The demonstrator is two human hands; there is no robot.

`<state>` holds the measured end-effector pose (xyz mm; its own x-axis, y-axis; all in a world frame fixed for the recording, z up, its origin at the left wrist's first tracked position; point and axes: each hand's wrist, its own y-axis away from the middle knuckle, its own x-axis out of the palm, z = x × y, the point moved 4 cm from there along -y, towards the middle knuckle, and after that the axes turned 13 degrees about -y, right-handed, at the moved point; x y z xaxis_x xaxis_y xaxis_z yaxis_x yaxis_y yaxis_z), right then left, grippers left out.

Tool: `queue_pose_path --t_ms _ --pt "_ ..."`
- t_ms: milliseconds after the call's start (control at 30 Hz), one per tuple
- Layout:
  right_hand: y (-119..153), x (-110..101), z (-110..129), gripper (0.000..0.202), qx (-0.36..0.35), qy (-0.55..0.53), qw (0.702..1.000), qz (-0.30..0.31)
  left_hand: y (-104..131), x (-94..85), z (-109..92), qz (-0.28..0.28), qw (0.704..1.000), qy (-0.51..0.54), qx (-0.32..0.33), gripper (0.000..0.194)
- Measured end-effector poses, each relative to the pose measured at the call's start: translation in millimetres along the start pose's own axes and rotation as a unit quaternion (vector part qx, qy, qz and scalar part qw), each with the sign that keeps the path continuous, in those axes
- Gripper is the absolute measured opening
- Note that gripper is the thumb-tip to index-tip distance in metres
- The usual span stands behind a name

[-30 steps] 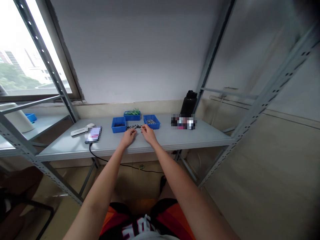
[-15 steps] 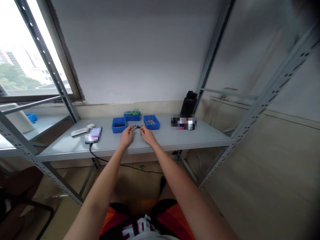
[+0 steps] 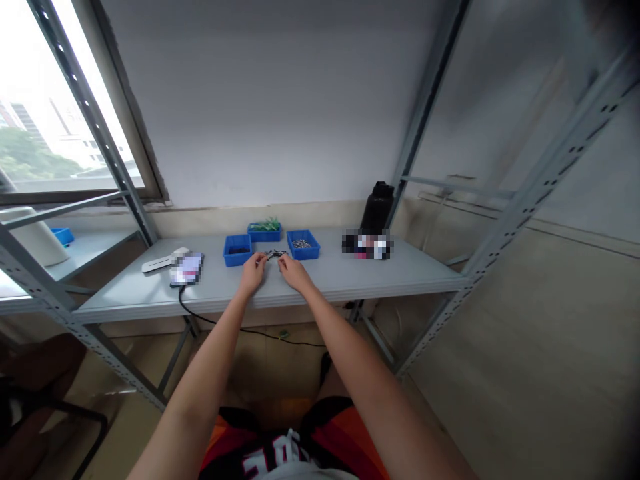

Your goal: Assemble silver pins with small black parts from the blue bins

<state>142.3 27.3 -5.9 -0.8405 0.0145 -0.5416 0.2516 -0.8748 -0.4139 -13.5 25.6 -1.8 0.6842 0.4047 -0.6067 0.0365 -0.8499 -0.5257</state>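
Facing each other over the grey shelf top (image 3: 340, 272), 2 bare hands work near its front middle. Small black-and-silver parts (image 3: 275, 254) lie in a loose cluster on the surface, between the fingertips and slightly beyond them; single pieces too small to make out.

Left hand (image 3: 253, 272): fingers curled in toward the thumb, tips at the cluster's left end. Cannot tell whether a piece is pinched there. Right hand (image 3: 296, 272): thumb and forefinger drawn narrow at the cluster's right end; cannot tell whether they grip anything. Hands apart, with a short gap between.

Around them, 3 blue plastic bins. Left bin (image 3: 239, 261), just past the left hand, holds dark pieces (image 3: 239, 251). Rear bin (image 3: 265, 236), behind the cluster, holds green strips (image 3: 269, 224), some poking above the rim. Right bin (image 3: 307, 254), just beyond the right hand, holds small silvery pieces (image 3: 301, 244).

Farther left: a phone-like device (image 3: 187, 268), screen blurred, black cable (image 3: 215, 323) running off the edge. Far right: black bottle (image 3: 378, 207), upright.
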Motion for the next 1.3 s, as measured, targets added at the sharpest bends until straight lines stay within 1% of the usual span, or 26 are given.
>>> queue_pose_path --t_ms 100,167,233,333,433,533,633,733,800,967,1067,1167,1300 --pt "-1.6 -4.4 -3.1 0.020 0.008 -0.052 0.998 -0.047 0.0 2.9 -0.3 0.023 0.999 -0.017 0.028 0.013" --pt "-2.3 -6.1 -4.7 0.019 0.008 -0.081 0.994 -0.067 0.4 5.5 -1.0 0.047 0.997 -0.030 0.046 0.013" --pt "-2.7 -6.4 -5.8 0.018 0.005 -0.100 0.992 -0.072 0.8 7.6 -1.0 0.066 0.996 -0.039 0.052 0.013" --pt "-3.5 -5.8 -7.7 0.018 -0.001 -0.125 0.990 -0.073 1.4 9.3 -1.0 0.077 0.995 -0.039 0.058 0.014" --pt "-5.3 -3.3 -11.0 0.020 -0.004 -0.162 0.985 -0.066 1.7 9.6 -0.3 0.074 0.995 -0.045 0.058 0.016" --pt "-7.9 0.3 -14.5 0.022 -0.008 -0.192 0.980 -0.046 1.7 9.1 0.6 0.068 0.995 -0.058 0.047 0.016" --pt "-9.4 0.5 -16.8 0.021 -0.004 -0.207 0.977 -0.047 2.1 7.2 -0.5 0.061 0.996 -0.063 0.033 0.018" --pt "-9.4 0.1 -17.2 0.020 0.005 -0.219 0.975 -0.039 3.0 6.2 -4.2 0.069 0.995 -0.062 0.040 0.018" --pt "-9.0 0.2 -16.3 0.017 0.005 -0.220 0.975 -0.029 3.2 6.1 -5.7 0.077 0.994 -0.060 0.044 0.017" --pt "-6.8 -1.9 -11.9 0.014 -0.009 -0.227 0.974 -0.025 2.4 6.2 -3.4 0.071 0.996 -0.052 0.035 0.017" --pt "-4.5 -4.5 -6.8 0.014 -0.011 -0.253 0.967 -0.015 1.7 7.1 -1.2 0.073 0.996 -0.051 0.026 0.017" --pt "-1.6 -8.5 -1.2 0.017 0.000 -0.273 0.962 -0.009 1.1 7.6 0.8 0.073 0.996 -0.049 0.012 0.017" --pt "0.6 -11.4 1.7 0.022 0.017 -0.289 0.957 -0.005 0.6 7.2 2.0 0.065 0.997 -0.050 0.011 0.018"
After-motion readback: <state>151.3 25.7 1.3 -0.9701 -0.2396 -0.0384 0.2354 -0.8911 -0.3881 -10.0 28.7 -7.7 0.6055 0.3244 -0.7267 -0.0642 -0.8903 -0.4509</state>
